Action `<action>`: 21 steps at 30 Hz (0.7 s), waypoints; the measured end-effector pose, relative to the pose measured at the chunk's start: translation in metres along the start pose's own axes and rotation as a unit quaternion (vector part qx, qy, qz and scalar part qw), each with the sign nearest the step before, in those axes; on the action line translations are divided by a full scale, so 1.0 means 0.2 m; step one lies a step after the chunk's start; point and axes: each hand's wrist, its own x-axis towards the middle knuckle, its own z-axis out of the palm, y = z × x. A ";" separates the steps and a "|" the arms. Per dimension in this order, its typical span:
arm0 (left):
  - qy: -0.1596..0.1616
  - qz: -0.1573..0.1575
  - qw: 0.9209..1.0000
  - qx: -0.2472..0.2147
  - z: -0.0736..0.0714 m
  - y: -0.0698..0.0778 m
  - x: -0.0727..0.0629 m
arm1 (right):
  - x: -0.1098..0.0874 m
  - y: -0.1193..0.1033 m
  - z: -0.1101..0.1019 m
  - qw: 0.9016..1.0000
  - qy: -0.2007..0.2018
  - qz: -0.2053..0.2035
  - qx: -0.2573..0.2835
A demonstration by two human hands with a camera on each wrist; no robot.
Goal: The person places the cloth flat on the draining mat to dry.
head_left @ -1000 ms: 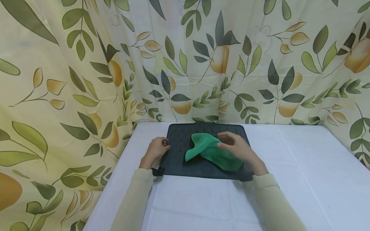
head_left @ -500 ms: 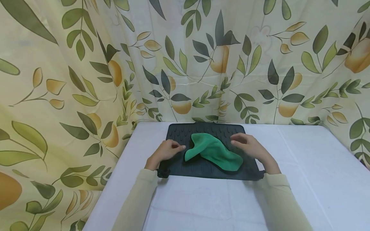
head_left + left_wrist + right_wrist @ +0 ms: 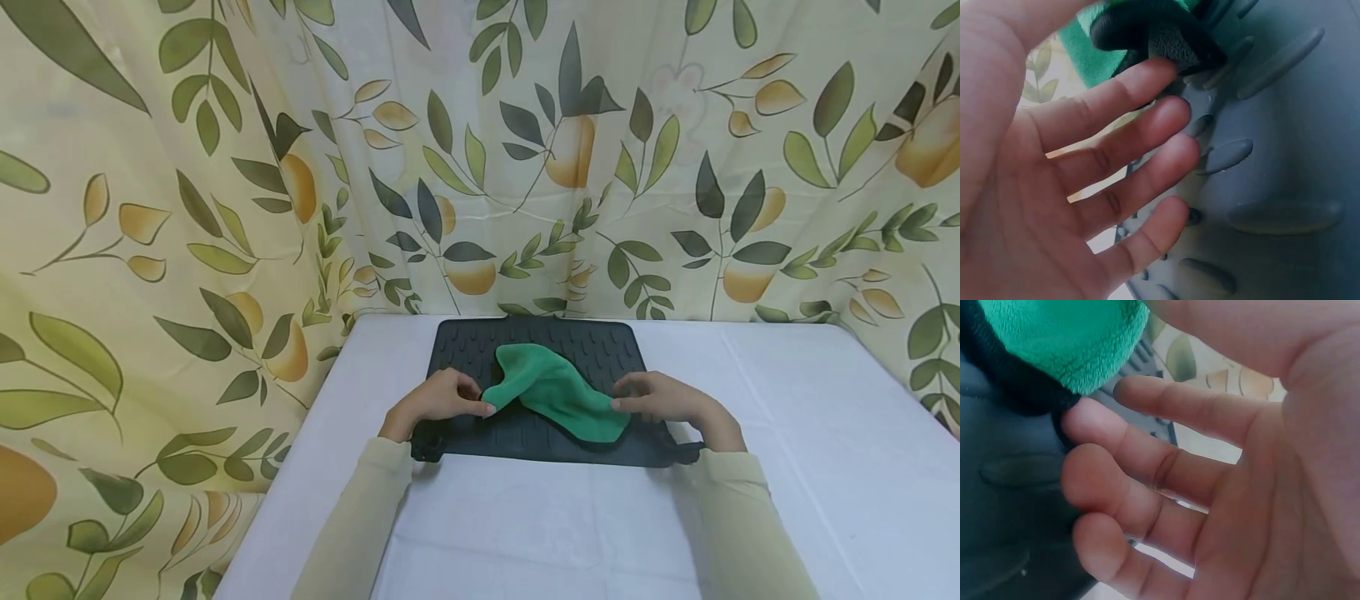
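Left hand (image 3: pixel 444 396) loose, fingers nearly straight, thumb at left corner of cloth (image 3: pixel 558 396). Right hand (image 3: pixel 663 398) relaxed, fingers slightly bent, thumb at cloth's right end. Cloth lies rumpled on mat (image 3: pixel 465 342).

The left hand (image 3: pixel 442 394), a second ago at the left edge of the black mat (image 3: pixel 461 342), has come in over it, and its thumb now touches the left tip of the green cloth (image 3: pixel 555 400). The right hand (image 3: pixel 667 398), earlier over the cloth, has shifted toward the mat's right edge and then nearer its near edge; its thumb now touches the cloth's right end. The right sleeve (image 3: pixel 750 517) has moved rightward.
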 end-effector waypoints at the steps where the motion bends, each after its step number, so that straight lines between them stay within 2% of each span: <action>1: 0.003 0.003 1.000 -0.002 0.00 0.00 0.00 | 0.00 0.00 0.00 1.000 -0.006 0.000 0.000; 6: 0.027 0.015 0.999 -0.021 0.00 -0.01 0.01 | 0.00 0.01 0.02 1.000 -0.010 -0.021 -0.002; 11: 0.064 0.014 0.997 -0.044 -0.02 -0.03 0.01 | 0.01 0.00 0.02 0.999 0.013 -0.030 -0.015; 16: 0.119 0.002 0.992 -0.048 -0.05 -0.04 0.00 | 0.02 0.01 0.01 0.997 0.076 -0.034 0.002; 21: 0.160 -0.006 0.985 -0.066 -0.06 -0.04 -0.01 | 0.02 0.02 0.00 0.987 0.150 -0.038 0.051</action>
